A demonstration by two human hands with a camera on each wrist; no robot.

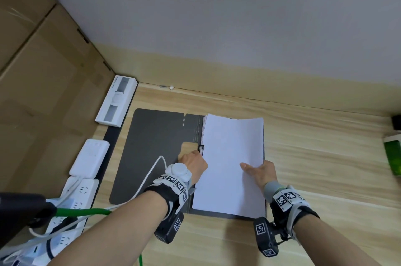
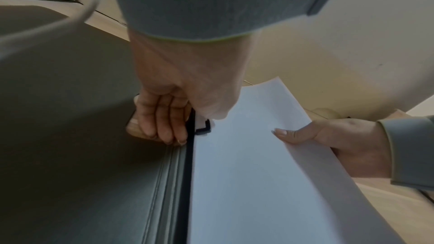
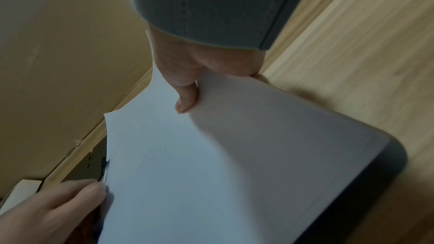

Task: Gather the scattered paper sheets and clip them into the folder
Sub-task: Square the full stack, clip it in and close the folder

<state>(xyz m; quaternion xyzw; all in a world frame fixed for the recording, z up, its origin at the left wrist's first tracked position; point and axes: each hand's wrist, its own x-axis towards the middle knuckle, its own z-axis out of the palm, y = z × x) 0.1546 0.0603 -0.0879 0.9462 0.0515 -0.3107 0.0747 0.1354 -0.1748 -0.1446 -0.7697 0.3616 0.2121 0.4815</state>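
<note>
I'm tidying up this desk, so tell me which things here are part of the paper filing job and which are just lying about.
Job: paper sheets, folder, clip, left hand, right hand.

Lying about: watch-strap box, white charger, power strip, green box.

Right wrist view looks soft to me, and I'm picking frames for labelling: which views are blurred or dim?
Head view: bright, sharp, edges bowed. Left wrist view: dim, folder dark, paper sheets greyish. Right wrist view: dim, table and left hand smeared by blur.

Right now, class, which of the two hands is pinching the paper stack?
The right hand, thumb on the paper stack; the left hand curls at the clip.
</note>
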